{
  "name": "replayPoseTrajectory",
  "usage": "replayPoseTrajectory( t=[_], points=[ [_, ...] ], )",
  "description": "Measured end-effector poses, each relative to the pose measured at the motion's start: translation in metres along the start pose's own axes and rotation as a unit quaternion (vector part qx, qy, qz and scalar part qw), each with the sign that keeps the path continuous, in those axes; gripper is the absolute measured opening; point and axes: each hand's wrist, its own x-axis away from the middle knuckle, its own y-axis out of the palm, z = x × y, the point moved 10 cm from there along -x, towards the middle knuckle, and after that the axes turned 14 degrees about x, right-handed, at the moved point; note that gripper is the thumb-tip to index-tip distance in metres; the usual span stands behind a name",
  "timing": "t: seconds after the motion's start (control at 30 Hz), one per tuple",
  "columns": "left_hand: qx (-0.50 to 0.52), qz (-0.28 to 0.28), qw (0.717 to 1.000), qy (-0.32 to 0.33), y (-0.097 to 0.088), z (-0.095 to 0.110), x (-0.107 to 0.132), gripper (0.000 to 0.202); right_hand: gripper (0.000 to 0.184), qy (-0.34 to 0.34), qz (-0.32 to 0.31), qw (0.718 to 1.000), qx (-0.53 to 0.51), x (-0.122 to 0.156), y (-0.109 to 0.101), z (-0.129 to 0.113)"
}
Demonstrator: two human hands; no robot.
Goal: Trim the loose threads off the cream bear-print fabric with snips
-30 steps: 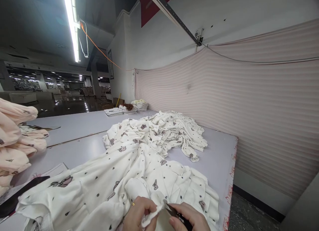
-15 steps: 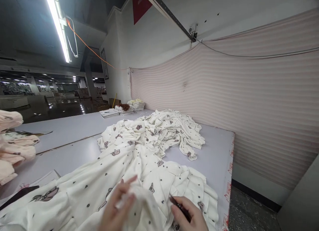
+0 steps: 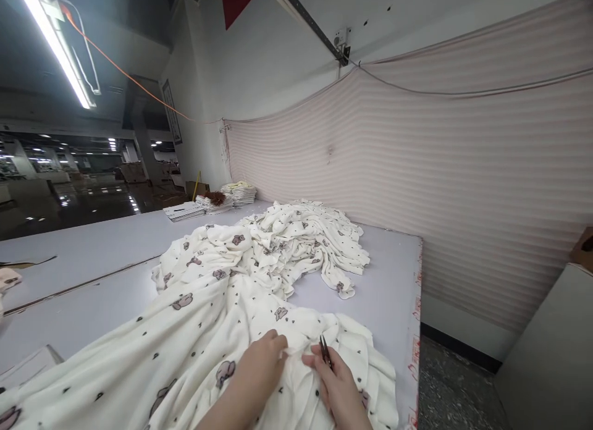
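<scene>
A white garment (image 3: 194, 337) printed with small grey-pink figures lies spread over the near part of the grey table (image 3: 393, 282). My left hand (image 3: 262, 362) rests on it with fingers curled, pinching a fold of the cloth. My right hand (image 3: 336, 383) sits just to the right, closed round a small dark pair of snips (image 3: 324, 349) whose tips point up and away from me. The two hands almost touch at the fingertips over the same fold.
A heap of the same printed garments (image 3: 296, 241) lies further back on the table. Stacks of folded cloth (image 3: 238, 194) and flat papers (image 3: 183, 210) stand at the far end. A pink striped curtain (image 3: 463, 170) hangs right of the table's edge.
The view has swung right and down, so the pink garments at the left have left the picture. My left hand has dropped from raised fingers onto the cloth, close to my right hand.
</scene>
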Motion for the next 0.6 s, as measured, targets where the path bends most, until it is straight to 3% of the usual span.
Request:
replayPoseTrajectory(
  t=[0.13,0.2,0.33,0.47,0.5,0.53,0.6],
  points=[
    [0.027,-0.006,1.000,-0.006,-0.027,-0.011,-0.005,0.025,0.037,-0.010,0.051,0.998,0.045,-0.006,-0.026,0.005],
    [0.075,0.027,0.997,-0.016,-0.049,-0.015,-0.003,0.028,0.036,-0.047,0.089,0.988,0.114,-0.010,-0.032,-0.005],
    [0.239,0.101,0.966,-0.005,-0.081,-0.018,0.009,0.029,0.045,-0.107,0.101,0.963,0.227,-0.015,-0.014,-0.029],
    [0.430,0.096,0.894,-0.078,-0.097,-0.041,0.028,0.023,0.042,-0.099,0.070,0.962,0.245,-0.012,0.005,-0.037],
    [0.442,0.084,0.889,-0.084,-0.102,-0.041,0.032,0.025,0.038,-0.105,0.051,0.964,0.238,-0.010,0.009,-0.040],
    [0.425,0.068,0.899,-0.082,-0.106,-0.039,0.037,0.029,0.032,-0.117,0.025,0.966,0.228,-0.008,0.014,-0.045],
    [0.305,0.038,0.949,-0.074,-0.111,-0.028,0.046,0.032,0.017,-0.152,-0.025,0.966,0.205,-0.002,0.023,-0.056]
  ],
)
